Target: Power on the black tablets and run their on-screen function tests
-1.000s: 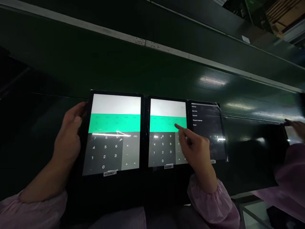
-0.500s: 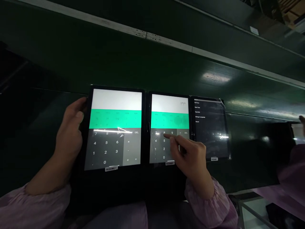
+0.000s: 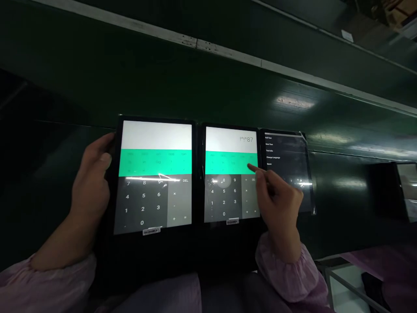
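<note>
My left hand [image 3: 91, 182] is closed on the left edge of a tablet [image 3: 151, 200], its fingertips hidden behind the frame. That screen shows a calculator with a blank white field. Beside it lies a middle tablet [image 3: 224, 198], also on a calculator, with "!^!^87" in its field. My right hand [image 3: 280, 198] holds nothing; its index finger points at the right side of the green band, other fingers curled. Whether the fingertip touches the glass I cannot tell. A third tablet [image 3: 288, 152] with a dark text menu lies partly behind that hand.
The tablets lie on a dark green work surface [image 3: 163, 82], with a pale metal strip [image 3: 228, 51] running across beyond them. At far right stands another screen [image 3: 407, 187], and a co-worker's purple sleeve [image 3: 397, 269] shows below it.
My right hand has moved up and right, from the middle tablet's 8 key to the green band. Digits 8 and 7 have joined the middle display. My left hand keeps its grip.
</note>
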`<state>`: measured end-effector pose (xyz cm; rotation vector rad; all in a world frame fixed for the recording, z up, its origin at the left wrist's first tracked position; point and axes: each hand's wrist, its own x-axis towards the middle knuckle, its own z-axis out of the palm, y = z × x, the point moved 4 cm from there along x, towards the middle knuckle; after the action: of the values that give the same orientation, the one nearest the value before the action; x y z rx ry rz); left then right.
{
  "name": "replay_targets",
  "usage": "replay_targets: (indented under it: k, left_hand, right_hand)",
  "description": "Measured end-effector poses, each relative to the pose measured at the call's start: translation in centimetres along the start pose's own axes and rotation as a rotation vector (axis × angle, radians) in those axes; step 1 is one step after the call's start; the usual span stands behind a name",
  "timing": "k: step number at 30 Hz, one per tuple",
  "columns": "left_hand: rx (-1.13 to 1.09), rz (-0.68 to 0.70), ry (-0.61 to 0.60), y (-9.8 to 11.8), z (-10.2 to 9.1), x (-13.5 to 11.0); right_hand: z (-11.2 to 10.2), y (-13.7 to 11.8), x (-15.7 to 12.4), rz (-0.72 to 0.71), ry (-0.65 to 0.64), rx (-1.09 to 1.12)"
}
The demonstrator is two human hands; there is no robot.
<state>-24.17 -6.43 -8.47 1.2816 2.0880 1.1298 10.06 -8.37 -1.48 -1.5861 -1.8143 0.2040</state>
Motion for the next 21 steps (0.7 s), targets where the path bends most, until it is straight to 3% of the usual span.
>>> replay_targets:
  k: [6, 12, 17, 21]
  left_hand:
    - [0.004, -0.038, 0.037, 0.0, 0.0, -0.1]
    - [-0.059, -0.062, 0.060, 0.5, 0.1, -0.5]
    - [0.001, -0.023, 0.046, 0.6, 0.0, -0.3]
    - [0.023, -0.066, 0.065, 0.4, 0.1, -0.1]
  right_hand:
    - [0.0, 1.5, 0.4, 0.074, -0.003, -0.012]
    - [1.0, 0.6, 0.0, 0.004, -0.126, 0.008]
    - [0.4, 1.5, 0.2, 0.099, 0.009, -0.033]
    - [0.8, 1.3, 0.2, 0.062, -0.077, 0.009]
